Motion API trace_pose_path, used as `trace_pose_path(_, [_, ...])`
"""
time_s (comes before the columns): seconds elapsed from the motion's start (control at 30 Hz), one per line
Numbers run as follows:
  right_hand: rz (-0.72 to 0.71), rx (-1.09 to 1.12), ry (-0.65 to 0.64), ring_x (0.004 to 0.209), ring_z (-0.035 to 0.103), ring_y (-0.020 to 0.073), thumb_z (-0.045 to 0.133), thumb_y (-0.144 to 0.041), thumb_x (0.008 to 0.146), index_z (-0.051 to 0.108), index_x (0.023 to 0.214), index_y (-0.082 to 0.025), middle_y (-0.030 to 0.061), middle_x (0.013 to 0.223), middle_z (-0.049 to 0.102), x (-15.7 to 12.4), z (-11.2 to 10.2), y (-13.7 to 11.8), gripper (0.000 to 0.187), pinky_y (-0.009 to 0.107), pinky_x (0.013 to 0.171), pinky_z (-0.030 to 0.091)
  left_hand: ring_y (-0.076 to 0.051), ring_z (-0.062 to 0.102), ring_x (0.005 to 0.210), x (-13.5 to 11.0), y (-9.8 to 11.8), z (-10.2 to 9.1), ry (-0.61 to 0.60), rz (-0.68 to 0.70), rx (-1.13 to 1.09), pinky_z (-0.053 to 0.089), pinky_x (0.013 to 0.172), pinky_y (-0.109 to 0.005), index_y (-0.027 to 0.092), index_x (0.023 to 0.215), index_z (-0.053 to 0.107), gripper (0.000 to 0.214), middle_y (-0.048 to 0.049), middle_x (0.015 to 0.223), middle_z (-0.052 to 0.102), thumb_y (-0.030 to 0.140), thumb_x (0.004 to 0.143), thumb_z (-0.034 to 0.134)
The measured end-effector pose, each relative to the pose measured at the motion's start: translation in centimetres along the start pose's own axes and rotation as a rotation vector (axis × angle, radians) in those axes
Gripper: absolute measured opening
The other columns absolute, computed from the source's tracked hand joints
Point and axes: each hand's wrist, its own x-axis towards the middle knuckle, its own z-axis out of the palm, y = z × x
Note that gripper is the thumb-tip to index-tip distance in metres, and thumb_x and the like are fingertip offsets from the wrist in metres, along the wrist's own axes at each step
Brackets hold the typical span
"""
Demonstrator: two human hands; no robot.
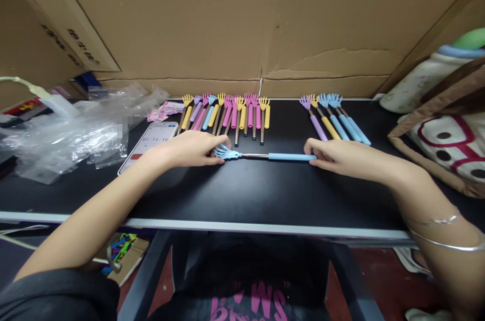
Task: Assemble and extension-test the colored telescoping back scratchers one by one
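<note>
A blue back scratcher (265,156) lies stretched out across the black table (242,195), its metal rod showing between claw and handle. My left hand (189,149) pinches the blue claw end at the left. My right hand (337,157) grips the end of the blue handle at the right. Both hands are closed on it. Behind it lies a row of several short scratchers (227,114) in yellow, pink, purple and blue, and a smaller group (335,121) sits further right.
A phone (149,144) showing a timer lies by my left wrist. Crumpled clear plastic bags (76,129) cover the left of the table. A cloth bag (443,144) stands at the right edge. A cardboard wall (242,23) closes off the back.
</note>
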Motion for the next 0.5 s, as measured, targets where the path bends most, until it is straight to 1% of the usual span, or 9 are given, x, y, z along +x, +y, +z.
trace_pose_path(0.5, [-0.018, 0.008, 0.027, 0.055, 0.051, 0.0158, 0.046, -0.038, 0.090, 0.049, 0.091, -0.025, -0.0010, 0.066, 0.056, 0.11, 0.52, 0.52, 0.014, 0.026, 0.053, 0.029, -0.019, 0.065, 0.082, -0.01, 0.19, -0.13, -0.012, -0.008, 0.002, 0.037, 0.069, -0.026, 0.026, 0.123, 0.055, 0.030, -0.0004, 0.095, 0.071, 0.036, 0.094, 0.054])
